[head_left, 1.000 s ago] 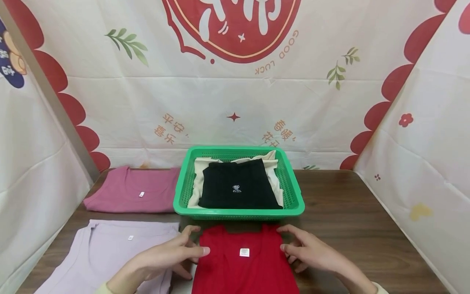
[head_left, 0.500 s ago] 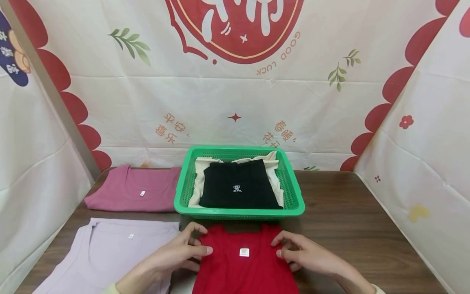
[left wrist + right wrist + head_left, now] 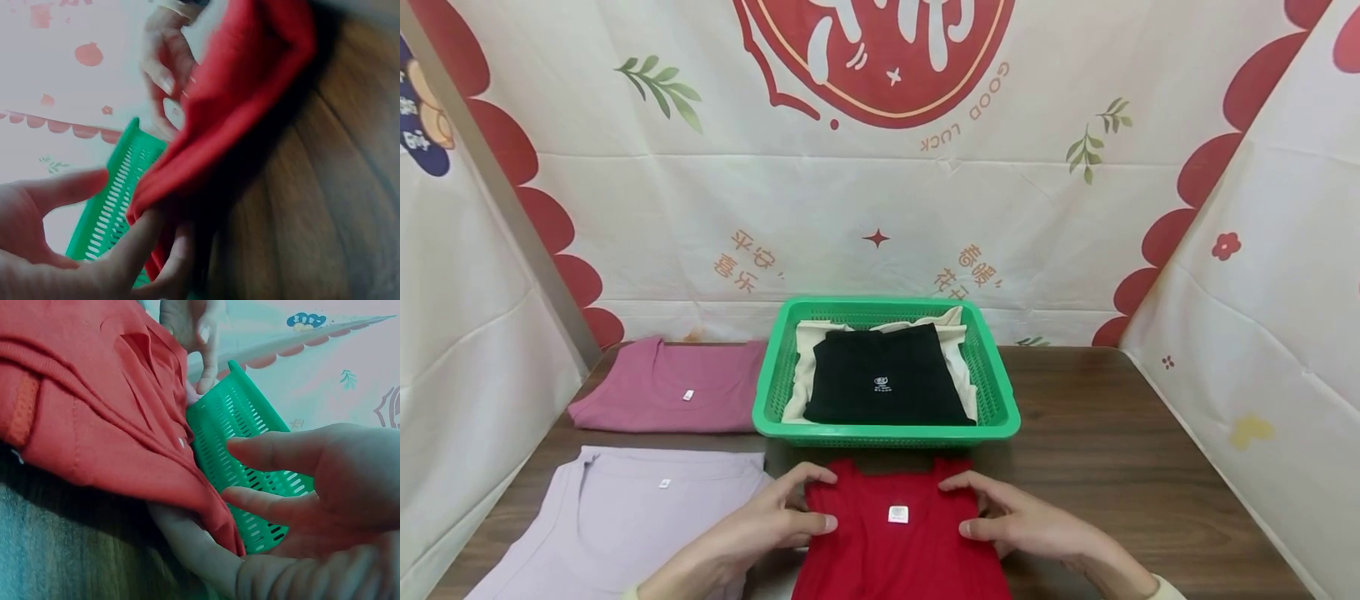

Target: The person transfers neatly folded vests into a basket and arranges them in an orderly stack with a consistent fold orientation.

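Observation:
A folded red tank top (image 3: 895, 550) with a white neck label lies at the front middle. My left hand (image 3: 760, 525) is at its left edge, my right hand (image 3: 1022, 517) at its right edge. In the left wrist view, fingers (image 3: 178, 256) are slipped beneath the red cloth (image 3: 231, 106), while the thumb stands clear of it. Likewise, the right wrist view has a finger (image 3: 194, 544) under the cloth's edge, with thumb and forefinger held apart above. Some fingertips are hidden under the cloth.
Behind the tank top stands a green basket (image 3: 887, 433) holding a black folded garment (image 3: 883, 379) on cream cloth (image 3: 805, 367). To the left, a lilac top (image 3: 647, 517) and a mauve-pink top (image 3: 715, 375) lie on the wooden table (image 3: 1120, 467). A printed curtain (image 3: 880, 192) hangs behind.
Both hands have moved inward over the red tank top's side edges, the right hand going left and the left hand slightly right. The basket and other garments stay put.

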The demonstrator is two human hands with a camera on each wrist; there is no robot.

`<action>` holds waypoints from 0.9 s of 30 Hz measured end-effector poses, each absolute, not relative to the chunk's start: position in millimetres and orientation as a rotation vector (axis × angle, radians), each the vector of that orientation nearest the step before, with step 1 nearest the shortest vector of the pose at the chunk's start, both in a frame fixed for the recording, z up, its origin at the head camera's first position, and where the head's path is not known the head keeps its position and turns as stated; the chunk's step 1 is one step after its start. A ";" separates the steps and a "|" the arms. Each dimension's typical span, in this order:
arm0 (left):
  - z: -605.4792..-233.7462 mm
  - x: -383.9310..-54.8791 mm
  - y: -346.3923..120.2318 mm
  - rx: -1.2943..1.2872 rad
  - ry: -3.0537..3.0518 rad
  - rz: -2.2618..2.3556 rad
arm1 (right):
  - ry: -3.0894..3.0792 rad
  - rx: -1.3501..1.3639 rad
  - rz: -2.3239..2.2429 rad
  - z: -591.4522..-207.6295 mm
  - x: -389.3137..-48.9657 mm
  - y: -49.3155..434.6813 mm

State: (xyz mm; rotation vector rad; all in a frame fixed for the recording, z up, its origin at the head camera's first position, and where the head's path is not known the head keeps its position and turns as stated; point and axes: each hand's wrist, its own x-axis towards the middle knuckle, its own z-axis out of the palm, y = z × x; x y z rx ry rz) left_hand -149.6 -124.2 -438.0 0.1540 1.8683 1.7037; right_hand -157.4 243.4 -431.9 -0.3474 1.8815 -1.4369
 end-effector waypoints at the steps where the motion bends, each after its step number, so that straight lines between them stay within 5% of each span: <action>1: -439.2 -149.8 -124.0 0.169 1.869 1.691 | 1.879 -0.351 -1.437 -433.0 -157.5 243.4; 27: -452.7 -152.9 -122.0 0.415 1.931 1.606 | 2.267 -0.546 -1.243 -439.8 -156.3 234.1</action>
